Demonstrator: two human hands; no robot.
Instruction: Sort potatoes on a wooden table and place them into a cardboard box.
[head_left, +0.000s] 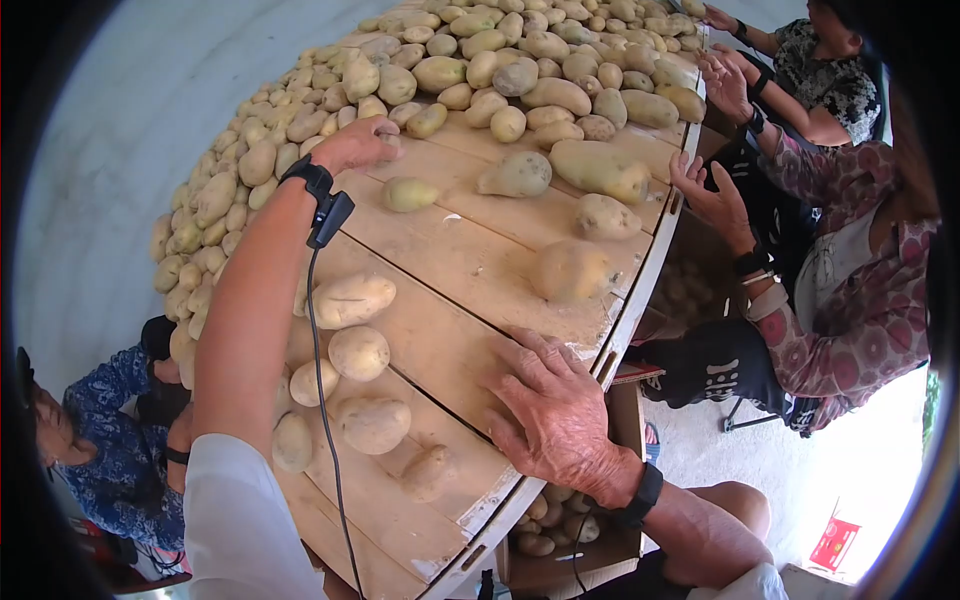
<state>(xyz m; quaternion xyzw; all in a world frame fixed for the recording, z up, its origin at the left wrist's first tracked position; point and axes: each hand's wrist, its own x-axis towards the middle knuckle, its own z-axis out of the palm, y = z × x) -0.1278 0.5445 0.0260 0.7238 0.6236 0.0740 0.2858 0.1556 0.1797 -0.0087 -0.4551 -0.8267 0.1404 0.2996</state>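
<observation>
My left hand (364, 144) reaches over the wooden table (420, 262) to the edge of a large heap of potatoes (255, 161); its fingers are curled, and whether they hold a potato cannot be told. My right hand (551, 409) rests palm down near the table's front rim, fingers apart, holding nothing. Between the hands lie loose potatoes, among them a greenish one (409, 194) just beyond my left fingers. Farther right a large potato (574, 271) looks blurred. Several potatoes (360, 352) lie below my left forearm. Each wrist bears a black band, the left one with a small device and cable.
A cardboard box (551, 525) with potatoes stands below the table's white edge, by my right wrist. Another box of potatoes (682, 289) is under the right side. Two people (847, 330) sit at the right with hands near the edge; another person (124, 450) is at the lower left.
</observation>
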